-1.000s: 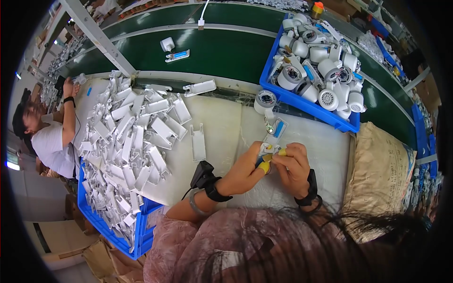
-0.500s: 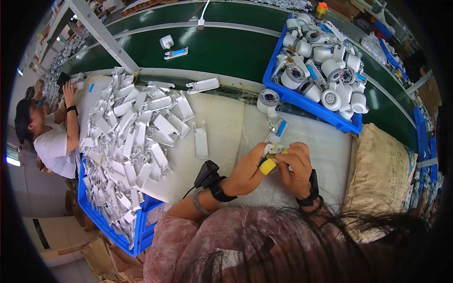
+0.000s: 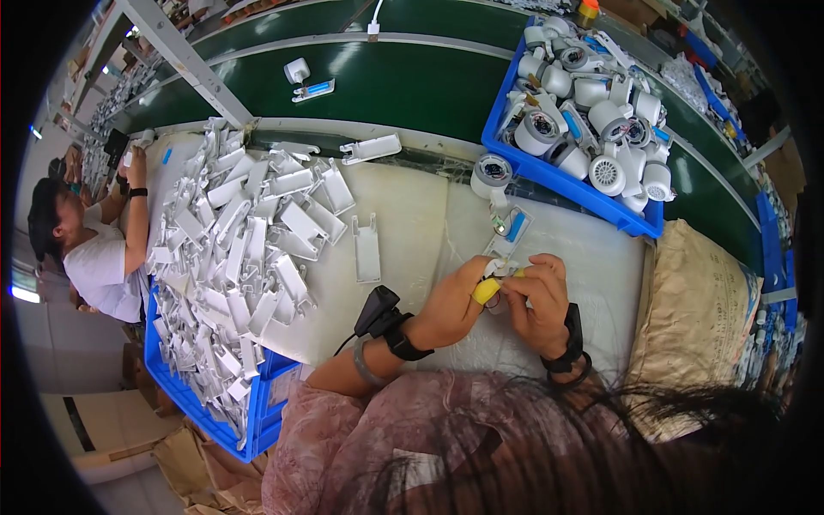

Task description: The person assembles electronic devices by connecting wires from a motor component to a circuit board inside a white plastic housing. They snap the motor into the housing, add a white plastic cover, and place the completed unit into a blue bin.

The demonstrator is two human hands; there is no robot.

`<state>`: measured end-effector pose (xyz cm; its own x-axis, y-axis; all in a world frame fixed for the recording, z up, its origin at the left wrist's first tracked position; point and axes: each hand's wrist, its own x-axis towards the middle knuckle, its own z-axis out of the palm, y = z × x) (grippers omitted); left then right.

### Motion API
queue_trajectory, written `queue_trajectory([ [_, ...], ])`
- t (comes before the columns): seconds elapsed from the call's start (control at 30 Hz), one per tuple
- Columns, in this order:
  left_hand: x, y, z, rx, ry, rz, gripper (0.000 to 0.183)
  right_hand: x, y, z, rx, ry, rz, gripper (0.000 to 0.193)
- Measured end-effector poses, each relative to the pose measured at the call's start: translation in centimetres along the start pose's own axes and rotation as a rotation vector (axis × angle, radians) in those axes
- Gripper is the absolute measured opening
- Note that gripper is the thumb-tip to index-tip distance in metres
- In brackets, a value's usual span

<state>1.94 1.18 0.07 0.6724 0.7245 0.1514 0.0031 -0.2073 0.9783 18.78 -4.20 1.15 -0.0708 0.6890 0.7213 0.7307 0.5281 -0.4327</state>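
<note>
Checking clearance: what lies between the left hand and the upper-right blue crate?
The head view shows a round white part and a casing with a blue strip.

A green conveyor belt (image 3: 421,86) ran beyond the worktop (image 3: 403,215), with a white USB cable (image 3: 373,28) reaching over it, plug toward the viewer. A pale metal post (image 3: 184,64) stood to the left. Farther left was a co-worker (image 3: 99,262) in a dark cap (image 3: 45,208) and white T-shirt. On the right bulged a printed brown paper sack (image 3: 695,313).

Soft light leaves glare on the green belt (image 3: 421,81) past the worktop (image 3: 408,215)'s far edge, with strong fisheye bending.
</note>
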Motion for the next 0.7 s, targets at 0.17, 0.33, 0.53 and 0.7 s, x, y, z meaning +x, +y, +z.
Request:
queue_trajectory([
  [0.17, 0.4, 0.3, -0.9, -0.07, -0.01, 0.015, 0.023, 0.1, 0.1, -0.1, 0.018, -0.03, 0.017, 0.022],
  [0.33, 4.4, 1.1, -5.6, -0.274, 0.165, -0.005, 0.028, 0.3, 1.0, -0.8, 0.022, 0.018, 0.132, 0.022],
  [0.53, 14.9, -1.3, -15.6, -0.066, 0.273, 0.002, 0.025, -0.6, 2.1, 0.4, -0.018, 0.014, 0.09, 0.022],
  [0.7, 18.9, -7.1, -20.3, 0.759, 0.756, 0.187, 0.036, -0.4, 1.9, 0.9, 0.0, 0.009, 0.083, 0.016],
])
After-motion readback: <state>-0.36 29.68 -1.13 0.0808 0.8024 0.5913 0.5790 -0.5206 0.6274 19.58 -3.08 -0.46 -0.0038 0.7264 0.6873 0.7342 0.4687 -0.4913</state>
